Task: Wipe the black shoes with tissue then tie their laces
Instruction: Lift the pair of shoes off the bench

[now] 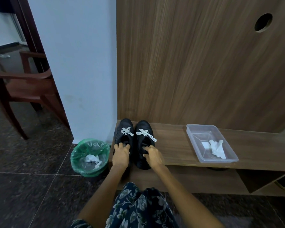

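Head view: left hand (121, 155) and right hand (152, 155) each grip a matte black shoe's collar, heels partly hidden, left shoe (124, 135), right shoe (143, 139), flat white laces (145, 133) tied.

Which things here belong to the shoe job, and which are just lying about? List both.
Job: left shoe, right shoe, white laces, tissue in the clear tray, left hand, right hand.

Lying about: lined bin, brown chair.

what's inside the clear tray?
The tray holds a crumpled white tissue and a small flat white square beside it. Whatever lies under the tissue is hidden.
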Demonstrator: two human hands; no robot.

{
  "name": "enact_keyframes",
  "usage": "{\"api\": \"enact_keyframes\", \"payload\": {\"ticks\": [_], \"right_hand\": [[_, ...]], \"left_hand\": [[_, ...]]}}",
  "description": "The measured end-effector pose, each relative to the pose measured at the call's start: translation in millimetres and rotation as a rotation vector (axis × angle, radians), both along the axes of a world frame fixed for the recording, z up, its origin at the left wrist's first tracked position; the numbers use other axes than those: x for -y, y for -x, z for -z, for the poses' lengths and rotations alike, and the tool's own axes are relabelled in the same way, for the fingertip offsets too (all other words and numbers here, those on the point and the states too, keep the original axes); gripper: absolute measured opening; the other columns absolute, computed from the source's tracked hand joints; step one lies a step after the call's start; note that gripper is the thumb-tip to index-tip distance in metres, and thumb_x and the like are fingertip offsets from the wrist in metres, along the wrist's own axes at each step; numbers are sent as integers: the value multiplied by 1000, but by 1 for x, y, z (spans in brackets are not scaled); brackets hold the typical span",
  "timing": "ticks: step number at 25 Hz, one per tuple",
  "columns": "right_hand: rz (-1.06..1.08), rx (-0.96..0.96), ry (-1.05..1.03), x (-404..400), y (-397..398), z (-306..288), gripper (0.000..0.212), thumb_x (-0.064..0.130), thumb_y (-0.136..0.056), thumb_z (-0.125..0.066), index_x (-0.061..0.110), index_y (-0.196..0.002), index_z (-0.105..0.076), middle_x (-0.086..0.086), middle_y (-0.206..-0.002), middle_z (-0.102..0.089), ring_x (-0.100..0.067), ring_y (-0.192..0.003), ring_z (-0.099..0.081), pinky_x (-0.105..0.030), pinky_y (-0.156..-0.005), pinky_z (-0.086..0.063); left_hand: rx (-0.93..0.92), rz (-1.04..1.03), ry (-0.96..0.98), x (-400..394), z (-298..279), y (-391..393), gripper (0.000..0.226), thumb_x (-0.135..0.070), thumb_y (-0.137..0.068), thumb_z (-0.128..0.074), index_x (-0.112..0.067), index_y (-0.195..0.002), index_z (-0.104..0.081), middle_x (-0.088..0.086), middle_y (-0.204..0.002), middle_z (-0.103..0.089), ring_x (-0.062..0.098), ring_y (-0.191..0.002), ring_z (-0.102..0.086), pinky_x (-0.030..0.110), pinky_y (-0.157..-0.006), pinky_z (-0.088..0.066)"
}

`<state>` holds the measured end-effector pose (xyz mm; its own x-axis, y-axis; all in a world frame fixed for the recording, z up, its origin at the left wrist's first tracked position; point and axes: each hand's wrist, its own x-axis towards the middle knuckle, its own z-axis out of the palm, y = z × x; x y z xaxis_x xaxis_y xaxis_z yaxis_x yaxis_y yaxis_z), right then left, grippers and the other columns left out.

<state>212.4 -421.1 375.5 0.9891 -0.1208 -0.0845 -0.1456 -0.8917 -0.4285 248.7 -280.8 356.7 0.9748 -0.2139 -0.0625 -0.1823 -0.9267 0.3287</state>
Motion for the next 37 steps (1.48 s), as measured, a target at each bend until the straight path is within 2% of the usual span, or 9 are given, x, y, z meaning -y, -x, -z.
{"api": "enact_keyframes", "payload": {"ticks": [6,10,14,17,19,24,29,33,37], "right_hand": [[-25,-3,165,1,3,-4,36,21,-89,-56,17,-125,-53,-7,-123,-55,-30,-110,-57,-38,-84,-48],[-109,68,299,9,-5,6,34,26,-89,-55,19,-123,-55,-2,-116,-60,-22,-117,-48,-34,-78,-51],[-141,159,353,14,-13,10,19,28,-68,-77,17,-82,-69,1,-84,-64,-19,-93,-58,-26,-52,-51],[-210,39,284,15,-9,3,33,24,-70,-76,8,-97,-68,-6,-89,-66,-23,-90,-60,-30,-66,-56],[-248,-68,256,17,-6,-7,45,17,-64,-81,6,-105,-66,-8,-89,-68,-24,-85,-66,-28,-69,-56],[-349,-229,176,25,-18,-36,44,-3,-85,-51,2,-129,-48,-18,-122,-59,-31,-116,-54,-37,-88,-50],[-389,-225,221,32,-26,-37,32,-2,-85,-52,3,-116,-57,-17,-108,-66,-30,-103,-60,-37,-75,-52],[-353,-236,161,36,-20,-32,44,11,-47,-88,16,-89,-73,-2,-72,-72,-12,-70,-69,-17,-44,-49],[-356,-204,85,38,-22,-27,39,-3,-85,-54,4,-123,-55,-17,-113,-65,-30,-108,-59,-36,-75,-54]], "left_hand": [[-35,154,-137,-9,0,-7,40,-13,-93,-39,-7,-132,-41,21,-127,-45,39,-117,-38,43,-102,-34],[203,129,74,-5,12,0,33,-5,-84,-42,-2,-114,-56,20,-111,-55,39,-107,-48,45,-98,-40],[223,188,6,-12,20,-9,41,-18,-89,-31,-6,-121,-53,14,-116,-58,35,-114,-51,44,-101,-43],[77,216,-98,-17,0,-5,41,-8,-85,-51,-3,-126,-52,15,-119,-61,36,-120,-53,44,-95,-48],[-95,158,-74,-16,-26,5,61,8,-72,-66,0,-130,-48,19,-127,-56,35,-126,-49,41,-84,-57],[-279,95,-139,0,-71,12,62,9,-89,-40,-4,-146,-16,13,-148,-23,27,-142,-18,35,-90,-51],[-237,2,-145,13,-53,9,58,9,-85,-48,0,-140,-30,17,-140,-36,33,-139,-26,37,-82,-55],[-127,7,-127,7,-42,11,59,16,-60,-72,4,-117,-58,20,-111,-60,38,-112,-57,34,-48,-57],[-131,0,-110,4,-43,2,45,13,-66,-69,1,-108,-64,17,-100,-61,36,-97,-61,36,-46,-55]]}}
